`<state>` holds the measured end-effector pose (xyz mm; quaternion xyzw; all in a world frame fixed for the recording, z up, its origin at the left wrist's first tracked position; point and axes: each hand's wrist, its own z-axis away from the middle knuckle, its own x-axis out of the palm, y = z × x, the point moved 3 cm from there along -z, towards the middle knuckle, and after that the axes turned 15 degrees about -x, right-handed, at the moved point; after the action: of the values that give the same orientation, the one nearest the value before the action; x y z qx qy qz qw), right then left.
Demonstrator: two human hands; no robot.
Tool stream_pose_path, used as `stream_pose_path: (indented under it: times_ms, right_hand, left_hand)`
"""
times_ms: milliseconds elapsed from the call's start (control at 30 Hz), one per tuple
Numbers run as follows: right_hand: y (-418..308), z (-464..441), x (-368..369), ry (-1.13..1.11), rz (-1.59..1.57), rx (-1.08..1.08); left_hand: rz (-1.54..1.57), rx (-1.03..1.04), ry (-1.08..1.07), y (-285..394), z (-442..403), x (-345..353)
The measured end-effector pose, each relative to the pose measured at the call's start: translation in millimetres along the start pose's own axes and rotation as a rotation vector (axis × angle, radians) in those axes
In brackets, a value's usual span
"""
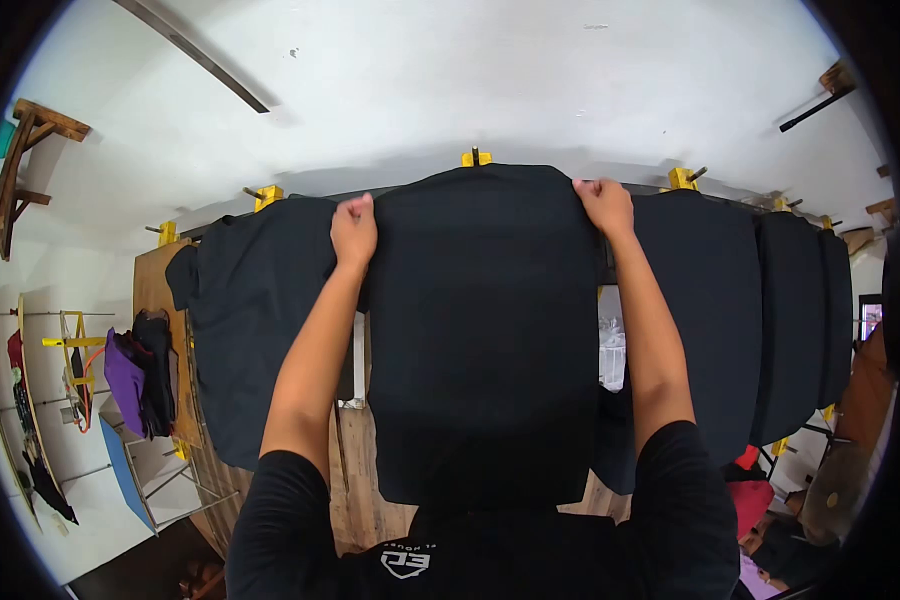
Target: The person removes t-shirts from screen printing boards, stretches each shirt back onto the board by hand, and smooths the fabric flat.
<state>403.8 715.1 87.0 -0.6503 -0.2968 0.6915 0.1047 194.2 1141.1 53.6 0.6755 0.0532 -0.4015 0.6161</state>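
1. At centre, between the forearms [310, 350] and just below a yellow block [477, 159]: a black fabric panel [482, 330], spread smooth.
2. Pinched at the upper left edge by the left hand [354, 232], with fingers curled tight.
3. Pinched likewise at the upper right corner by the right hand [607, 207].

Black short-sleeved shirt [510, 560], white logo [405, 565]
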Motion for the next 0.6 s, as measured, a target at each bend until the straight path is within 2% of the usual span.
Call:
stream_pose_path:
  times_ms: [33, 100, 133, 200, 333, 400, 433, 500, 600]
  right_hand:
    - [6, 0, 3, -0.001, -0.002, -0.003]
    - [23, -3, 15, -0.095, -0.488, 0.111]
    - [22, -9, 17, -0.096, -0.487, 0.098]
    - [18, -18, 16, -0.023, -0.656, 0.185]
    - [27, -45, 34, 0.035, -0.544, 0.117]
    - [27, -50, 35, -0.018, -0.564, 0.242]
    - [25, -52, 35, -0.017, -0.568, 0.235]
    - [33, -49, 43, -0.057, -0.588, 0.404]
    - [44, -39, 58, 0.086, -0.662, 0.300]
  left_hand:
    - [-0.001, 0.000, 0.003, -2, 7, -9]
    - [-0.157, -0.296, -0.181, -13, 17, -17]
    - [-0.149, -0.297, -0.172, -21, 10, -12]
    - [0.370, -0.532, -0.372, -41, -11, 11]
    - [0.220, -0.533, -0.205, -27, -27, 19]
    - [0.175, -0.523, -0.192, -23, -34, 20]
    - [0.179, -0.519, -0.186, -21, -37, 21]
    - [0.101, -0.561, -0.093, -17, -37, 23]
    - [0.045, -0.509, -0.063, -4, -22, 19]
